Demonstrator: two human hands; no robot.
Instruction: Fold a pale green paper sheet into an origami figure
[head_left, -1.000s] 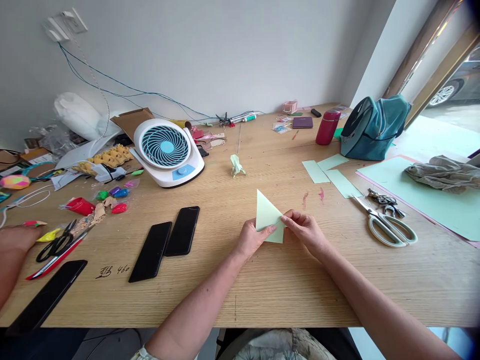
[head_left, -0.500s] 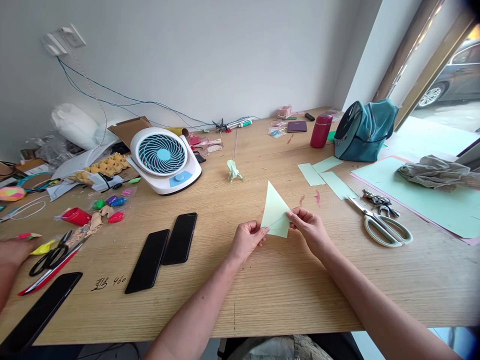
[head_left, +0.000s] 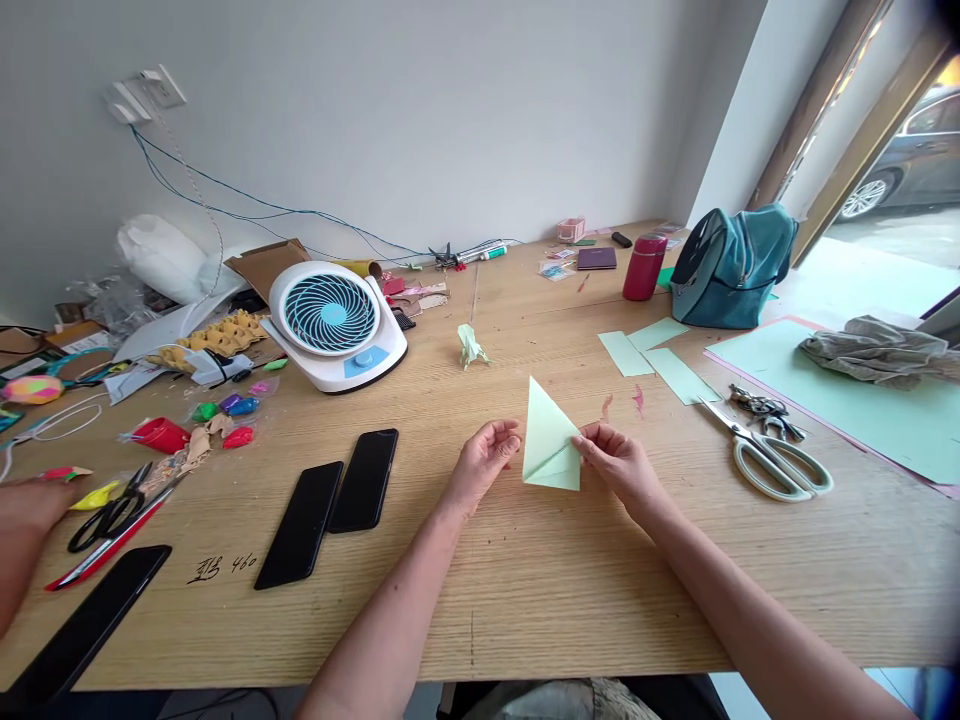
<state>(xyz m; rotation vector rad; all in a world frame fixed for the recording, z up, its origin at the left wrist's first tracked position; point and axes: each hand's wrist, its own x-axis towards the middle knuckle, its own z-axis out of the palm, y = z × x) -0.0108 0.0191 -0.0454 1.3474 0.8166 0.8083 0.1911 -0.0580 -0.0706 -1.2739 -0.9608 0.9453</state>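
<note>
A pale green sheet of paper (head_left: 551,440), folded to a point at the top and creased near its lower edge, is raised in front of me. My right hand (head_left: 611,452) pinches its right edge between thumb and fingers. Just off the left edge is my left hand (head_left: 487,458), fingers loosely curled and a little apart, with nothing visible in them. Beyond the paper stands a small folded green paper figure (head_left: 472,346).
Scissors (head_left: 776,462), keys (head_left: 766,410) and green paper strips (head_left: 679,376) lie to the right. Black phones (head_left: 300,525) and a white fan (head_left: 337,325) are on the left. Another person's hand (head_left: 34,510) rests at the far left, by black-handled scissors (head_left: 112,515).
My left hand has let go of the paper's lower left corner and moved slightly left. The paper has turned a little and come lower, still in my right hand.
</note>
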